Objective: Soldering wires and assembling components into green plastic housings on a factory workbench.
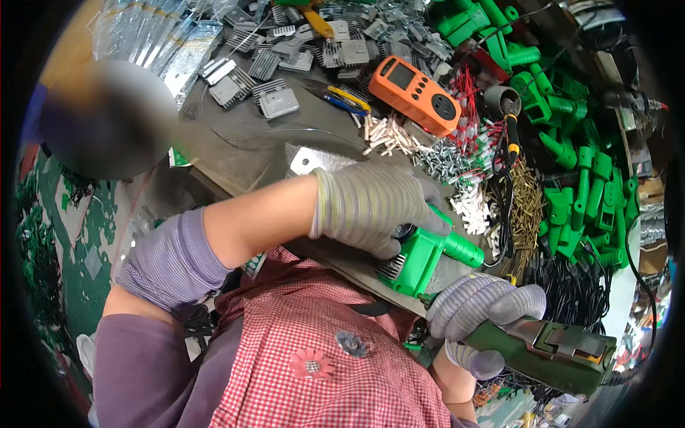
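Note:
My left hand (374, 203), in a striped grey glove, reaches across the table edge. Its fingers are closed over a green plastic tool housing (422, 258) with a round handle stub and a finned metal piece at one side. In my right hand (481, 307), also gloved, is a dark green electric screwdriver (546, 357). The screwdriver's front end points at the lower right side of the housing; whether its bit touches a screw is hidden. A flat metal plate (305, 161) with a hole lies just beyond my left wrist.
Finned metal plates (278, 101) pile up at the back. An orange multimeter (414, 96) sits near pliers (346, 100), white tubes (389, 135), silver screws (439, 162) and long brass-coloured screws (524, 214). Green housings (571, 171) and black cords (571, 285) heap at right.

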`<state>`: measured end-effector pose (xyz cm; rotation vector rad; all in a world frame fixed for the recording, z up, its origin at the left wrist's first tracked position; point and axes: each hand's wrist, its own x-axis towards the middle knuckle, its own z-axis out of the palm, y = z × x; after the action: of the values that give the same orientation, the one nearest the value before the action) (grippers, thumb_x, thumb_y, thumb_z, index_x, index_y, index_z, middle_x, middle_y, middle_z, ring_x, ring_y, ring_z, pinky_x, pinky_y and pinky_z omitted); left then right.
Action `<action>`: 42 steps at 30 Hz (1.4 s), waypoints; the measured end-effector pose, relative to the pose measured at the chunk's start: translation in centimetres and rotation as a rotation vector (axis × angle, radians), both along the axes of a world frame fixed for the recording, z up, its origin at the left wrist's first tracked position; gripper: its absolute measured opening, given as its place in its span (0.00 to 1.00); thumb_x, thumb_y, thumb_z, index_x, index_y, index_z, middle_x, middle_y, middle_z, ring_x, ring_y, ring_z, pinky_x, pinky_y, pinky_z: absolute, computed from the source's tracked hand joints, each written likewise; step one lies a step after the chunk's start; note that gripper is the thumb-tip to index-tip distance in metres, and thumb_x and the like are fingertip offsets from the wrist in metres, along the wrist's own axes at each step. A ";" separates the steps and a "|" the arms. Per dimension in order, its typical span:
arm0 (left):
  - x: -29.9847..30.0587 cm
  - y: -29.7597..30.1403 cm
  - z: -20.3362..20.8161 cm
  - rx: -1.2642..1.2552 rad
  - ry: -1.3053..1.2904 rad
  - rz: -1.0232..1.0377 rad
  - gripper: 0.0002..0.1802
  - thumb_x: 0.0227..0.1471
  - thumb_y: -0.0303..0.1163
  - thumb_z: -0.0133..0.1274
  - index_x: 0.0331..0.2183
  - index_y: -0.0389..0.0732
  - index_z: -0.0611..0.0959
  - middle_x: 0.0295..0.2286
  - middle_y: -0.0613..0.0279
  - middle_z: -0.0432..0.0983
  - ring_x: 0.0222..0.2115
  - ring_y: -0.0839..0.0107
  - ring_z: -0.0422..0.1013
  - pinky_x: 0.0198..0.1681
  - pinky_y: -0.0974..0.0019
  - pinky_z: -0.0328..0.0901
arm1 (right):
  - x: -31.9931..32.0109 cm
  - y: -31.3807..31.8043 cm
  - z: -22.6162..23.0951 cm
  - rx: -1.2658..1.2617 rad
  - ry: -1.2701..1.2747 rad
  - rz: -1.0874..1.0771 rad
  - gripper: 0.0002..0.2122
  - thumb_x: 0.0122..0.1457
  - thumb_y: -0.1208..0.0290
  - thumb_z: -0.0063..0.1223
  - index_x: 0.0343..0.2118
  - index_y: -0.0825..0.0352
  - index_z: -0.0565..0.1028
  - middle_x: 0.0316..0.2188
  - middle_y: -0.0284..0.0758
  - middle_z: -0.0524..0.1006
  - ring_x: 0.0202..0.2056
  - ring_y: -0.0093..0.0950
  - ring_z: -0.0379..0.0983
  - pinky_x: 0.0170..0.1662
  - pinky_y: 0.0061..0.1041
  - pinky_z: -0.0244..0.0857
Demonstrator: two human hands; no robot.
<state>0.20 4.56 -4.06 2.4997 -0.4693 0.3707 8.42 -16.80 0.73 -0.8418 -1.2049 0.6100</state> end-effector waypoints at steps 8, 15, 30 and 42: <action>-0.6 -1.5 -1.2 0.027 0.073 0.146 0.39 0.36 0.30 0.65 0.54 0.57 0.76 0.51 0.55 0.72 0.43 0.51 0.75 0.45 0.53 0.71 | -1.0 -0.4 -0.8 0.053 -0.125 -0.193 0.31 0.58 0.54 0.63 0.54 0.70 0.60 0.15 0.34 0.73 0.14 0.29 0.71 0.17 0.31 0.71; -0.9 -2.1 -2.1 0.018 0.007 0.193 0.38 0.34 0.33 0.66 0.53 0.57 0.77 0.45 0.57 0.74 0.40 0.51 0.75 0.40 0.52 0.72 | 0.0 1.7 1.8 0.058 -0.109 0.207 0.28 0.57 0.59 0.64 0.51 0.71 0.62 0.15 0.38 0.75 0.13 0.32 0.72 0.17 0.32 0.71; -1.1 -2.9 -1.2 0.032 0.045 0.274 0.24 0.47 0.36 0.57 0.49 0.61 0.79 0.35 0.61 0.76 0.34 0.57 0.77 0.31 0.56 0.73 | -1.9 2.5 1.3 -0.048 -0.121 0.070 0.23 0.63 0.48 0.51 0.43 0.69 0.68 0.15 0.42 0.76 0.14 0.31 0.74 0.19 0.32 0.73; -3.2 -4.7 -1.7 -0.090 0.290 0.076 0.24 0.50 0.38 0.52 0.52 0.61 0.77 0.43 0.61 0.72 0.41 0.59 0.74 0.37 0.60 0.71 | 4.4 5.0 0.2 0.012 -0.202 0.089 0.31 0.59 0.55 0.61 0.55 0.72 0.60 0.20 0.35 0.76 0.15 0.30 0.74 0.20 0.30 0.72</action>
<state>-2.99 -0.12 -5.79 2.4351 -0.2363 0.0534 12.80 -11.77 0.89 -0.8589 -1.4344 0.5995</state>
